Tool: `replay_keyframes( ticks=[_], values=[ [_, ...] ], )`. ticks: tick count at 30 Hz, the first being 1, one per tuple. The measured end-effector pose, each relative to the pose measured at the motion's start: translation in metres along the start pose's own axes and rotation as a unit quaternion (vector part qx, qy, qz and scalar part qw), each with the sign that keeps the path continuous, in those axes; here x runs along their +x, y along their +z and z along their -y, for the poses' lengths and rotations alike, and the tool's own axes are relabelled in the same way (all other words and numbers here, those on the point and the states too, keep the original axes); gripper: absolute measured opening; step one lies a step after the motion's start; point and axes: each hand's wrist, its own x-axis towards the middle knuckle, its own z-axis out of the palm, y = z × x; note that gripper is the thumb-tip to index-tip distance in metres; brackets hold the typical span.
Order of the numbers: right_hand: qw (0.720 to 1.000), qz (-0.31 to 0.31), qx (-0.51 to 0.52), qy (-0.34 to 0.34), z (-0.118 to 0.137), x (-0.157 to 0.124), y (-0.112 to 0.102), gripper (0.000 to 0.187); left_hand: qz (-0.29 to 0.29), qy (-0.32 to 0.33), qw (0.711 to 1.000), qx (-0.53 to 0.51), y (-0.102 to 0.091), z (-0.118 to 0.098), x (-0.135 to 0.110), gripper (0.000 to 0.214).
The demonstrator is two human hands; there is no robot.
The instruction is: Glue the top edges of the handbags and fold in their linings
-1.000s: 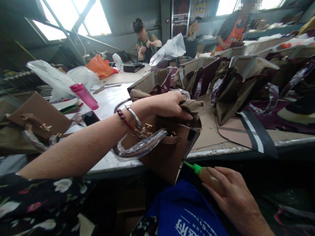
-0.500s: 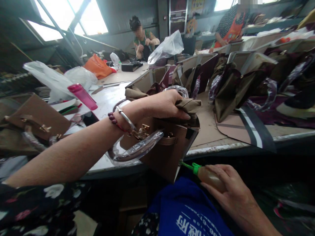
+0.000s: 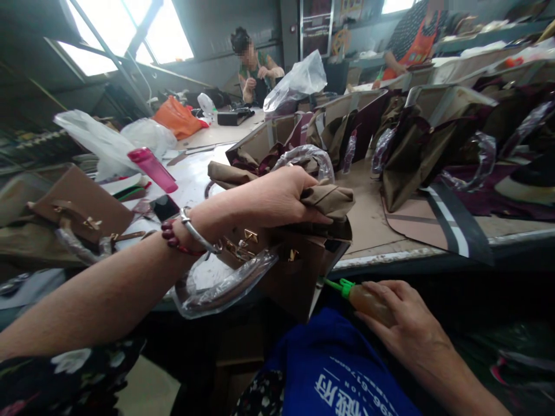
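A brown handbag [image 3: 284,286] hangs partly over the table's front edge, its plastic-wrapped handle [image 3: 229,286] drooping to the left and gold fittings on its side. My left hand [image 3: 288,196] is closed on the bag's olive fabric lining [image 3: 332,199], bunched at the top. Below and to the right, my right hand [image 3: 399,312] wraps round a squeeze bottle [image 3: 370,303] with amber contents and a green nozzle. The nozzle tip points left and meets the bag's lower right edge; whether it touches is hard to make out.
More unfinished handbags [image 3: 427,138] crowd the table's right side. At left lie another brown bag [image 3: 87,202], a pink bottle [image 3: 154,170], a phone [image 3: 165,207] and plastic bags [image 3: 95,141]. Two co-workers [image 3: 255,69] are at the far side. A blue apron [image 3: 333,364] covers my lap.
My left hand has shifted slightly down and left with the lining, and the wrapped handle hangs lower. The bottle's nozzle stays by the bag's edge. The view has moved a little.
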Motion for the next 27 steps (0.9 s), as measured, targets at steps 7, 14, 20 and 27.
replay_keyframes(
  ticks=[7,14,20,27],
  values=[
    [0.997,0.011,0.081,0.004,0.003,0.001,-0.015,0.032,0.006,0.018,1.0,-0.005,0.002,-0.001,-0.008,0.02],
    [0.997,0.02,0.081,0.006,0.008,-0.005,-0.009,0.033,-0.015,0.031,0.999,0.024,0.003,-0.002,-0.013,0.023],
    [0.998,0.005,0.046,0.032,0.001,0.0,-0.006,0.036,-0.017,0.039,0.999,0.032,0.004,-0.003,-0.013,0.02],
    [0.998,0.034,0.057,0.022,-0.002,-0.004,-0.008,0.034,-0.018,0.057,0.998,0.033,0.004,0.001,-0.012,0.019]
  ],
)
